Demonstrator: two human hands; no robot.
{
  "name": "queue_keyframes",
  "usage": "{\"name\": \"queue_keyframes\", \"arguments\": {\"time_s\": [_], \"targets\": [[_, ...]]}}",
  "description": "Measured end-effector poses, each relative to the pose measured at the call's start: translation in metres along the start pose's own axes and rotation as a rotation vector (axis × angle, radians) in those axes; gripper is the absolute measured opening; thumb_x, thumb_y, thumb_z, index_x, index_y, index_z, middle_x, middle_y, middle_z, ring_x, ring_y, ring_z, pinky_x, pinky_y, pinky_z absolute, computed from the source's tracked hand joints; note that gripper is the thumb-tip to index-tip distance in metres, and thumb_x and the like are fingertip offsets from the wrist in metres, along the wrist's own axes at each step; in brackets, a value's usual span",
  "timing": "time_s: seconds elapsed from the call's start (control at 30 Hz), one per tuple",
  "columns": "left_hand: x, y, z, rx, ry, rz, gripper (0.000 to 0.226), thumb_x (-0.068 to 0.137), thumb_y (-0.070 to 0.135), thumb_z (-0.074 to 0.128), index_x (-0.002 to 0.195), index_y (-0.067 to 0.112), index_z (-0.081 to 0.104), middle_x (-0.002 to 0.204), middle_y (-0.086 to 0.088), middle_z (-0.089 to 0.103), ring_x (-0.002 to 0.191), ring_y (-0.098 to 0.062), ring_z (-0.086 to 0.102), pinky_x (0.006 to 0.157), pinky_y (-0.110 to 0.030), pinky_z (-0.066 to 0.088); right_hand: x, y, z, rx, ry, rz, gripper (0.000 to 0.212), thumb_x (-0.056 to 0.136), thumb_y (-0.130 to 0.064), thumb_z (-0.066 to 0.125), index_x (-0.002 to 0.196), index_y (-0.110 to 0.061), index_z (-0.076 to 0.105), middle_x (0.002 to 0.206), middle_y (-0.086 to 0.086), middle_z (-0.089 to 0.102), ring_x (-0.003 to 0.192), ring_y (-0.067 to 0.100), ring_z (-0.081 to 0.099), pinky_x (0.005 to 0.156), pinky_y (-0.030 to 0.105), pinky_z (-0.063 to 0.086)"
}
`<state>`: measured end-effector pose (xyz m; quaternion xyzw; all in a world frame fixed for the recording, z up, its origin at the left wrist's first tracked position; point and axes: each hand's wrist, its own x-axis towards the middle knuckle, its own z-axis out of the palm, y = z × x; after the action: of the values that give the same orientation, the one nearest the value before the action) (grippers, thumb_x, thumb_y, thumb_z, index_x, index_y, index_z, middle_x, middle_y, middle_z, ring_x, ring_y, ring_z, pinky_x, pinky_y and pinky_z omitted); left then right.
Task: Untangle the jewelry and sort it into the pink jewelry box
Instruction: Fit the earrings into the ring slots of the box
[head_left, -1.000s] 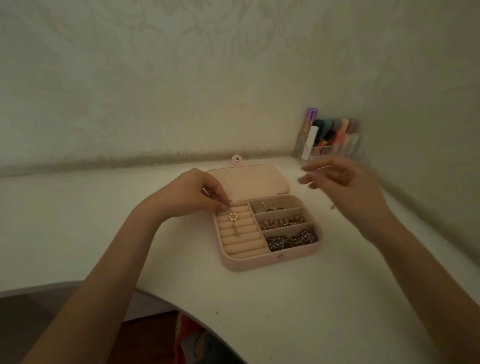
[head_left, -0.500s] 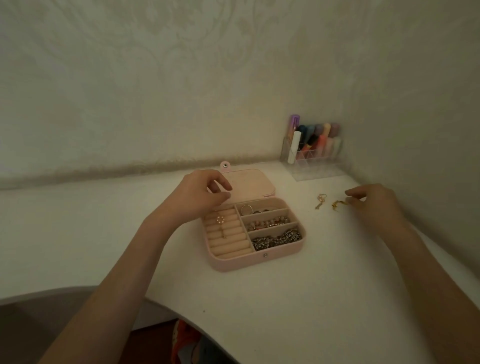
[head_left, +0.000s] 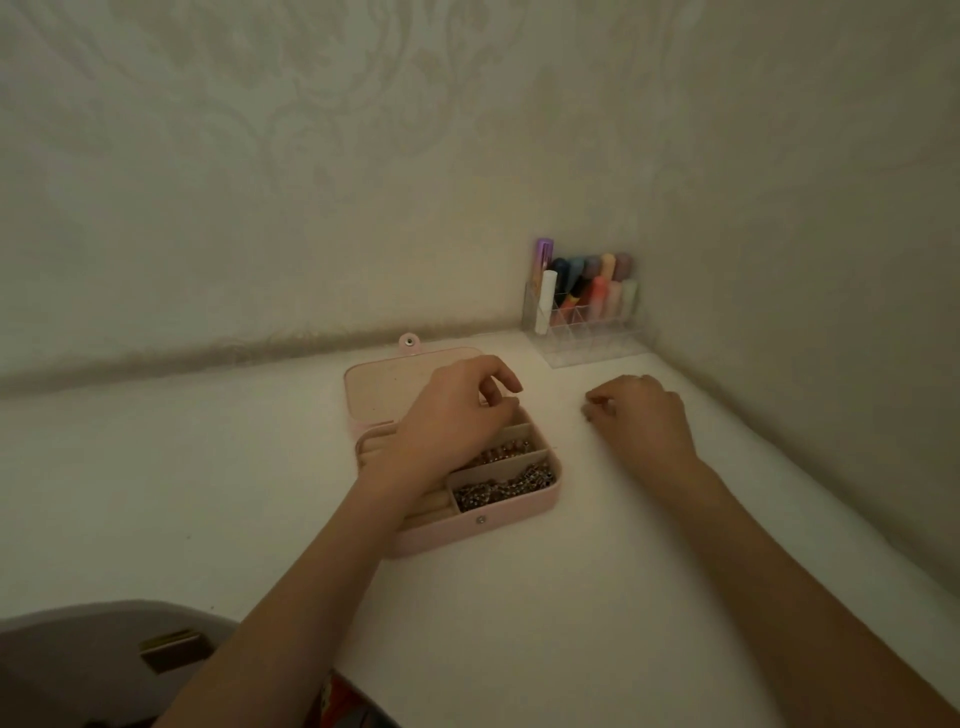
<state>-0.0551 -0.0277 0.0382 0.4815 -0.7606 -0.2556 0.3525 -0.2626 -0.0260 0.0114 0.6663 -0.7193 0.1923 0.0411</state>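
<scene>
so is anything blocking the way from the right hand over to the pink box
Yes, partly. The left hand hovers over the open pink jewelry box, covering the ring rolls and the back compartment. The bare table between the right hand and the box holds nothing visible, and the front chain compartments are uncovered.

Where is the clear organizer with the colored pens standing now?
In the head view, the clear organizer stands in the far right corner of the white table, against the wall, behind the right hand.

Left hand (head_left: 447, 421) hovers over the open pink jewelry box (head_left: 457, 532); right hand (head_left: 641, 421) curls beside it.
</scene>
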Motion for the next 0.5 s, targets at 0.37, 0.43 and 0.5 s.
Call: {"name": "queue_keyframes", "arguments": {"time_s": [0.37,0.43,0.5], "targets": [[0.001,0.008,-0.001,-0.241,0.026,-0.065,0.023,0.083,0.02,0.07,0.106,0.023,0.067,0.095,0.007,0.068,0.082,-0.001,0.064,0.072,-0.01,0.051,-0.01,-0.034,-0.034,1.223,-0.078,0.123,0.016,0.088,-0.007,0.064,0.103,-0.011,0.068,0.087,0.006,0.074,0.076,0.01,0.07,0.075,0.017,0.055],[0.0,0.012,-0.001,-0.385,-0.026,-0.088,0.026,0.079,0.018,0.075,0.104,0.02,0.068,0.096,0.004,0.072,0.087,-0.006,0.068,0.079,-0.018,0.055,-0.013,-0.041,-0.037,1.324,-0.12,0.144,0.015,0.088,-0.007,0.063,0.103,-0.01,0.068,0.083,0.007,0.074,0.074,0.011,0.069,0.074,0.021,0.056],[-0.001,0.015,-0.002,-0.463,-0.018,-0.109,0.021,0.077,0.015,0.076,0.097,0.017,0.071,0.087,0.001,0.074,0.082,-0.009,0.07,0.077,-0.02,0.056,-0.015,-0.044,-0.039,1.382,-0.144,0.16,0.016,0.088,-0.005,0.063,0.103,-0.008,0.067,0.078,0.006,0.073,0.071,0.01,0.067,0.072,0.022,0.055]]}}
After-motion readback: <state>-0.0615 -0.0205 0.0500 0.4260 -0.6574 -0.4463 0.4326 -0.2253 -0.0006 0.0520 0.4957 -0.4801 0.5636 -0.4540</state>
